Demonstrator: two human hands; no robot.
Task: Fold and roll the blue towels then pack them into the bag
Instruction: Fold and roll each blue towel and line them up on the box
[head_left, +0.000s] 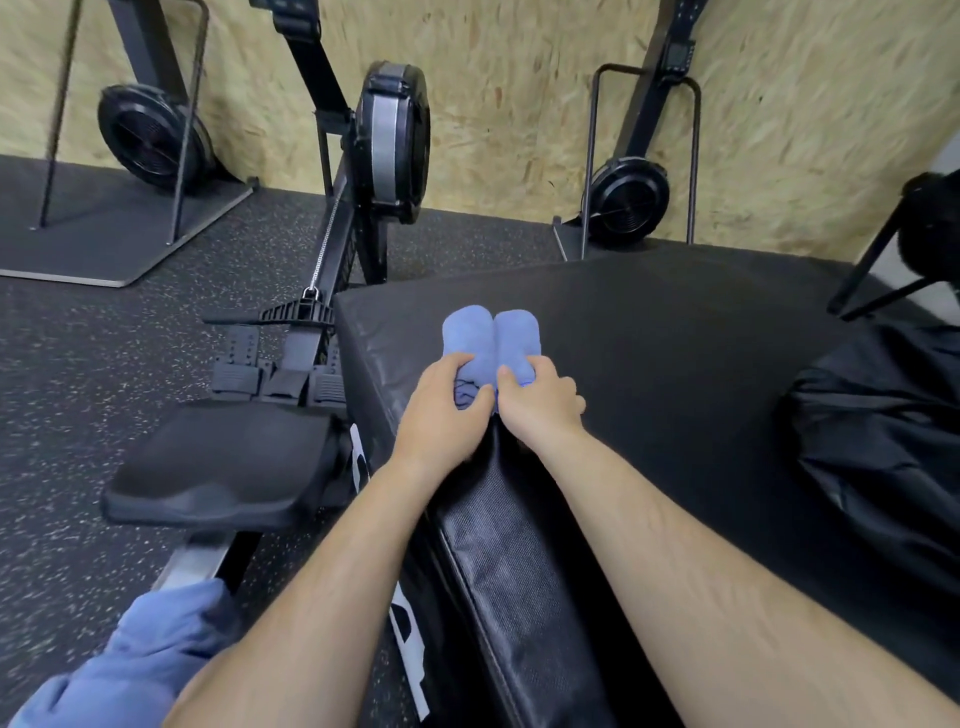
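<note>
left hand (441, 402) grips the left roll (467, 332), right hand (540, 397) the right roll (519, 332); both point away, bag (883, 431) lies right.

Bare left forearm (322, 571), bare right forearm (701, 545), bare left hand (441, 410), bare right hand (540, 402)

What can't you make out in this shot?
Head view: the near ends of the left rolled blue towel and right rolled blue towel are covered by the left hand and right hand.
Head view: the black fabric bag is cut off by the right edge; its opening is not visible.
Head view: the crumpled blue cloth at bottom left is cut by the edge; towel or clothing, unclear.
</note>
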